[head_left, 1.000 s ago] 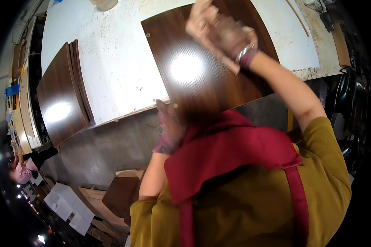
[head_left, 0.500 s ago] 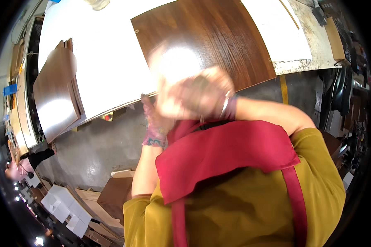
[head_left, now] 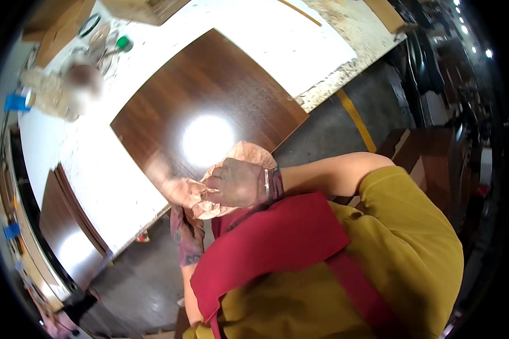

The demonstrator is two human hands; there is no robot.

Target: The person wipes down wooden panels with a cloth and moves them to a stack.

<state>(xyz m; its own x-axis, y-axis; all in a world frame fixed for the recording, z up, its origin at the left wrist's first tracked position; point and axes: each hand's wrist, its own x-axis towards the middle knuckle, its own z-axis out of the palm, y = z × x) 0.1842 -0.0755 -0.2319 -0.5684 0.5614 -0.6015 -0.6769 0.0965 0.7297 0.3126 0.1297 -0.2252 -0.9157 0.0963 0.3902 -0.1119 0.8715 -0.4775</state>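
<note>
Right hand: we see the right hand (head_left: 237,183), in a thin, stained purplish glove, bunched around a cloth (head_left: 249,152) at the near edge of the brown panel (head_left: 209,79).
Cloth: soft, peach-coloured and crumpled, it overlaps the brown panel's near edge; its left end is blurred, and we cannot tell how firmly it presses.
Left hand: the left hand (head_left: 186,231), gloved too, sits just beside the brown panel's near corner, partly behind the cloth; we cannot tell whether it grips anything.
Lie: most of the brown panel extends ahead of the right hand, the nearer of the two, its corners turned toward and away from us; it looks almost square, so we cannot name a long axis.
Panel face: flat, dark and wood-grained, it throws back a round white glare.
Tabletop: beneath the brown panel lies a white, scuffed tabletop (head_left: 113,192).
Stack: left of the brown panel, well apart, we find a panel stack (head_left: 68,226) of matching dark sheets.
Beyond: past the brown panel's far-left side stand clear plastic bottles (head_left: 51,87), and farther off a cardboard box (head_left: 144,8).
</note>
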